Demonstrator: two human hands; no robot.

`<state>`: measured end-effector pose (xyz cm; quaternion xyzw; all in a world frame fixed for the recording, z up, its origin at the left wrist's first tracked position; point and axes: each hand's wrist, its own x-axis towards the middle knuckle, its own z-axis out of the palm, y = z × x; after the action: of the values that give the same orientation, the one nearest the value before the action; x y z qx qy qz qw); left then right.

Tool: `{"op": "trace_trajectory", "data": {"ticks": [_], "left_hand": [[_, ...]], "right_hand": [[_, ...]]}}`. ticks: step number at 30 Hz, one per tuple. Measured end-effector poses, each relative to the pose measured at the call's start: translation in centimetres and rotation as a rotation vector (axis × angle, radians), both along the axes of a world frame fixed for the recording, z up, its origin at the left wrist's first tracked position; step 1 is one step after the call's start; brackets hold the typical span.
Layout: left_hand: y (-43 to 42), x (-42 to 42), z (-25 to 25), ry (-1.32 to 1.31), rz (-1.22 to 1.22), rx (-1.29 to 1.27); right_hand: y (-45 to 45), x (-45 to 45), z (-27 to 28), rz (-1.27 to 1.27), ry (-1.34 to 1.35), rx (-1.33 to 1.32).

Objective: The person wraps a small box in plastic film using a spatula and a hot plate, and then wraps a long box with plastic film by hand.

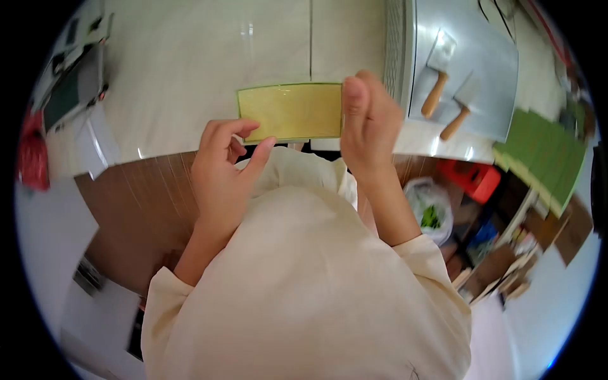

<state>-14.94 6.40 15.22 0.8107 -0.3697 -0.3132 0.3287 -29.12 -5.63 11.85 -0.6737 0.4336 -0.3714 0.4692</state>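
A flat rectangular yellow panel with a thin green rim (pixel 291 113) lies at the near edge of the counter in front of me. My left hand (pixel 225 155) is at its lower left corner, thumb and forefinger apart, the fingertips over or against the rim. I cannot tell if they press on it. My right hand (pixel 373 123) stands at the right end, thumb up and fingers curled together. It is slightly blurred, and whatever the fingers hold, if anything, is hidden.
On the right, two wooden-handled scrapers (pixel 435 95) (pixel 456 117) lie on a metal appliance top (pixel 487 82). Green slatted boards (pixel 544 152) stand beyond it. Below are a red stool (pixel 472 179) and a bag with greens (pixel 430 209). A dark-screened device (pixel 73 92) sits left.
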Motion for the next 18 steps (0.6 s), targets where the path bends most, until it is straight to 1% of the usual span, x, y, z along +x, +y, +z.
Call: {"op": "trace_trajectory", "data": {"ticks": [3,4,6,8,10,14,18], "left_hand": [[-0.3,-2.5,0.3,-0.120,0.140,0.076],[-0.6,-3.2,0.3,-0.161,0.193,0.114],[-0.9,-4.3,0.1,-0.237,0.243,0.126],[-1.2,-5.3,0.2,-0.310,0.298,0.148],[-1.6,-6.0,0.5,-0.308,0.335,0.320],[-1.4,-6.7,-0.1,-0.404,0.380,0.283],[-1.7,-6.3,-0.6,-0.389,0.391,0.308]], "right_hand": [[-2.0,1.7,-1.6,0.147,0.093,-0.430],[-2.3,2.1,-2.0,0.177,0.062,-0.449],[-2.5,2.8,-2.6,0.208,0.108,-0.601],[-2.2,3.1,-3.2,0.237,0.069,-0.642],[-2.0,3.1,-3.2,0.193,0.153,-0.557],[-1.8,3.2,-3.1,0.241,0.109,-0.532],[-1.7,3.4,-3.5,0.194,0.105,-0.548]]}}
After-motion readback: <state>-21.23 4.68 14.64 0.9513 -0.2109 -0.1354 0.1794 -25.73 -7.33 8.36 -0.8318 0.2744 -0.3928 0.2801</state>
